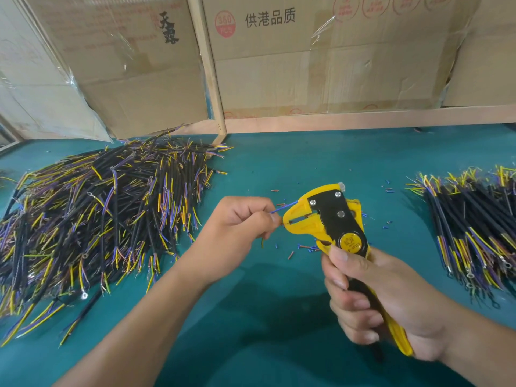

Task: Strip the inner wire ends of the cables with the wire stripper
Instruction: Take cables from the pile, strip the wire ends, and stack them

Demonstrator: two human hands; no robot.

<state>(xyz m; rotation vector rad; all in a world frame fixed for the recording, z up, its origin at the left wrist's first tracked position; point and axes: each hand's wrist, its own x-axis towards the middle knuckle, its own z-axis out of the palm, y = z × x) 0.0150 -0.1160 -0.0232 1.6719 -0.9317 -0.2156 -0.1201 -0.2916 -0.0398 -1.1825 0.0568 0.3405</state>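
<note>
A: Right hand (388, 300) is gripping the yellow-and-black wire stripper (329, 219), fingers (351, 303) wrapping round its handles, head tilting up over the green worktop (279, 317).

B: And the left hand (237, 227) is pinching a cable, its blue wire (284, 206) reaching the stripper's head.

A: A big cable pile (97, 213) is lying far left, a smaller bundle (474, 227) sitting right.

B: Insulation scraps (304, 248) are dotting the worktop between them.

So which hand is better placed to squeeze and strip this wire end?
Right. The right hand already grips the wire stripper by its handles, while the left hand pinches the blue wire at the head.
</note>
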